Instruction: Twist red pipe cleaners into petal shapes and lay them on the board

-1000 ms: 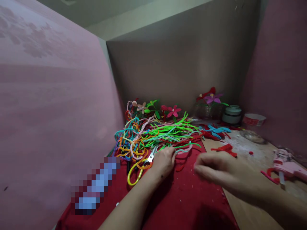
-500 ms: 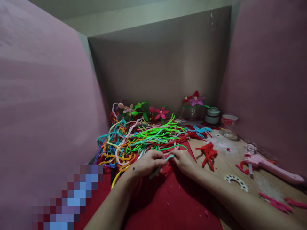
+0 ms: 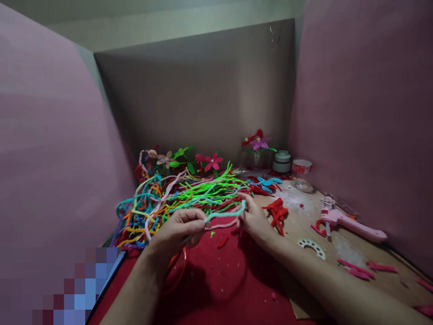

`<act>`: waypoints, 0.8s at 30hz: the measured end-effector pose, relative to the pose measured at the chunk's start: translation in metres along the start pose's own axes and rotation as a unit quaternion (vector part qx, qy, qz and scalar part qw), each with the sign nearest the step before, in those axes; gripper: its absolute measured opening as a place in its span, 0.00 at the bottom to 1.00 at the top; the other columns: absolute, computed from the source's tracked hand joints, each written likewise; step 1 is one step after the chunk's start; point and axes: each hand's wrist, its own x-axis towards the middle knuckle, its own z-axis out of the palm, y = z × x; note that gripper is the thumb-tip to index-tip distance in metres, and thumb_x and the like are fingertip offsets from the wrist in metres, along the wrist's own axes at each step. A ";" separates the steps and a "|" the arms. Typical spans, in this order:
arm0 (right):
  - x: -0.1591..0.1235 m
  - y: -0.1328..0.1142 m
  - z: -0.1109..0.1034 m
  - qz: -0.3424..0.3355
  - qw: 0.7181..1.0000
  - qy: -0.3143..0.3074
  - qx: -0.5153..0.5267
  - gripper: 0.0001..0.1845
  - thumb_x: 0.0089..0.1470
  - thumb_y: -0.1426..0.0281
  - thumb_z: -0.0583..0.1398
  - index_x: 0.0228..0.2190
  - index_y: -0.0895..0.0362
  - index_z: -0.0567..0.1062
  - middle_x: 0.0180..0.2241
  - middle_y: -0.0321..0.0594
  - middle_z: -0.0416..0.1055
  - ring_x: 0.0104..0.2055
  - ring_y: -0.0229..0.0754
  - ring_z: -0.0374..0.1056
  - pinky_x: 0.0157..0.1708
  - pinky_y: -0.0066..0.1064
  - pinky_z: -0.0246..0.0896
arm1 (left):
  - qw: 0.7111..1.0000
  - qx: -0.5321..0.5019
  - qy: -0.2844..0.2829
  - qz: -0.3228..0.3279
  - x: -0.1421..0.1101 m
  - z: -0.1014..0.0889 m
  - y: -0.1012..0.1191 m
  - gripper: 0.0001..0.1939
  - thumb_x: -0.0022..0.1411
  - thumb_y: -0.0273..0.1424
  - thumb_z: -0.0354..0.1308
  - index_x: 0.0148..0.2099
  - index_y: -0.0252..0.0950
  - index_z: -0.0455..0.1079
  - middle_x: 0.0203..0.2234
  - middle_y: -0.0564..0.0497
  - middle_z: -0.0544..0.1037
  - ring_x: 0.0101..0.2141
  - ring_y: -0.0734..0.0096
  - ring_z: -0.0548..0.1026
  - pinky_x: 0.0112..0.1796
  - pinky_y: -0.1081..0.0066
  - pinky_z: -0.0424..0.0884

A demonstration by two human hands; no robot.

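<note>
A mint-green pipe cleaner (image 3: pixel 223 215) stretches between my two hands over the red cloth (image 3: pixel 216 280). My left hand (image 3: pixel 181 230) pinches it between thumb and fingertips. On its other side, my right hand (image 3: pixel 253 221) is closed on the far end, which bends upward beside the fingers. A pale pink pipe cleaner (image 3: pixel 221 225) runs just below it; whether a hand holds that one too, I cannot tell. Behind my hands lies a large heap of bright green pipe cleaners (image 3: pixel 203 189), with a tangle of many colours at its left. A red ring-shaped thing (image 3: pixel 179 271) sits partly hidden under my left wrist.
Pipe-cleaner flowers (image 3: pixel 213 161) stand along the back wall. On the right lie a pink glue gun (image 3: pixel 355 225), red pipe-cleaner pieces (image 3: pixel 277 214), a white curved piece with holes (image 3: pixel 311 247) and pink bits (image 3: pixel 356 271). A lidded jar (image 3: pixel 282 161) and a tub (image 3: pixel 302 167) stand behind.
My hands have moved apart, and the mint-green pipe cleaner now spans the space between them. The whole scene has shifted left as the head turned right.
</note>
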 end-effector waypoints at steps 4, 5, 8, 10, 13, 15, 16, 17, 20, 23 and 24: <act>-0.010 -0.015 -0.002 0.089 0.982 0.035 0.163 0.23 0.36 0.74 0.55 0.40 0.60 0.62 0.20 0.34 0.69 0.12 0.32 0.58 0.09 0.22 0.44 | 0.995 -0.014 0.089 0.050 0.009 0.012 -0.007 0.09 0.51 0.34 0.59 0.28 0.33 0.68 0.14 0.57 0.65 0.15 0.83 0.60 0.18 0.79 0.53; -0.012 -0.017 -0.002 0.102 0.978 0.012 0.182 0.21 0.35 0.75 0.56 0.37 0.60 0.64 0.21 0.36 0.70 0.13 0.33 0.60 0.09 0.22 0.45 | 0.993 -0.001 0.102 0.057 0.012 0.016 -0.010 0.09 0.51 0.34 0.59 0.28 0.33 0.68 0.15 0.57 0.66 0.15 0.83 0.60 0.18 0.79 0.54; -0.016 -0.021 -0.002 0.103 0.967 -0.075 0.220 0.18 0.35 0.76 0.58 0.34 0.61 0.67 0.23 0.38 0.71 0.18 0.34 0.64 0.11 0.22 0.48 | 0.989 0.074 0.114 0.051 0.018 0.023 -0.018 0.10 0.53 0.36 0.58 0.28 0.33 0.68 0.15 0.57 0.66 0.16 0.82 0.60 0.19 0.79 0.55; -0.018 -0.023 -0.001 0.101 0.957 -0.101 0.252 0.17 0.37 0.75 0.59 0.34 0.61 0.69 0.21 0.36 0.70 0.19 0.34 0.64 0.12 0.21 0.49 | 0.984 0.133 0.112 0.027 0.020 0.026 -0.021 0.12 0.53 0.38 0.56 0.28 0.32 0.68 0.14 0.57 0.65 0.16 0.82 0.60 0.19 0.79 0.54; -0.017 -0.023 0.000 0.097 0.948 -0.100 0.287 0.12 0.40 0.71 0.62 0.31 0.62 0.71 0.20 0.36 0.69 0.18 0.33 0.64 0.13 0.22 0.50 | 0.976 0.192 0.104 -0.010 0.021 0.030 -0.021 0.14 0.53 0.40 0.55 0.29 0.32 0.67 0.14 0.57 0.63 0.15 0.81 0.58 0.18 0.78 0.52; -0.015 -0.022 0.000 0.091 0.946 -0.094 0.298 0.10 0.41 0.69 0.63 0.28 0.62 0.72 0.20 0.37 0.69 0.18 0.33 0.63 0.13 0.22 0.51 | 0.973 0.210 0.092 -0.032 0.021 0.032 -0.021 0.14 0.53 0.40 0.54 0.29 0.32 0.67 0.13 0.59 0.61 0.15 0.81 0.56 0.17 0.77 0.50; -0.013 -0.021 0.000 0.089 0.945 -0.093 0.300 0.10 0.40 0.69 0.63 0.26 0.62 0.72 0.20 0.38 0.70 0.18 0.33 0.63 0.13 0.22 0.51 | 0.972 0.218 0.081 -0.041 0.021 0.032 -0.020 0.14 0.53 0.40 0.53 0.30 0.32 0.67 0.13 0.59 0.59 0.15 0.81 0.55 0.17 0.77 0.49; -0.012 -0.020 -0.001 0.088 0.945 -0.092 0.301 0.10 0.40 0.69 0.63 0.25 0.62 0.72 0.21 0.38 0.70 0.18 0.33 0.64 0.14 0.22 0.51 | 0.970 0.228 0.068 -0.048 0.021 0.033 -0.021 0.14 0.54 0.40 0.53 0.30 0.32 0.67 0.13 0.60 0.57 0.15 0.81 0.53 0.18 0.77 0.48; -0.010 -0.018 -0.003 0.089 0.950 -0.072 0.292 0.10 0.40 0.68 0.64 0.25 0.62 0.72 0.22 0.40 0.72 0.19 0.33 0.64 0.17 0.23 0.53 | 0.960 0.275 0.023 -0.037 0.021 0.034 -0.023 0.14 0.56 0.39 0.50 0.28 0.33 0.65 0.15 0.59 0.56 0.18 0.81 0.53 0.20 0.77 0.49; -0.011 -0.017 -0.004 0.090 0.953 -0.042 0.285 0.11 0.39 0.67 0.64 0.25 0.62 0.73 0.20 0.39 0.72 0.20 0.33 0.64 0.21 0.24 0.56 | 0.937 0.348 -0.012 0.002 0.019 0.036 -0.025 0.14 0.58 0.37 0.48 0.25 0.33 0.62 0.18 0.58 0.58 0.22 0.79 0.55 0.24 0.76 0.52; -0.011 -0.017 -0.003 0.090 0.953 -0.035 0.288 0.11 0.39 0.67 0.64 0.25 0.62 0.73 0.20 0.39 0.72 0.20 0.34 0.65 0.22 0.25 0.56 | 0.929 0.371 -0.021 0.010 0.019 0.036 -0.026 0.15 0.58 0.37 0.48 0.25 0.33 0.62 0.19 0.58 0.58 0.23 0.79 0.55 0.25 0.76 0.52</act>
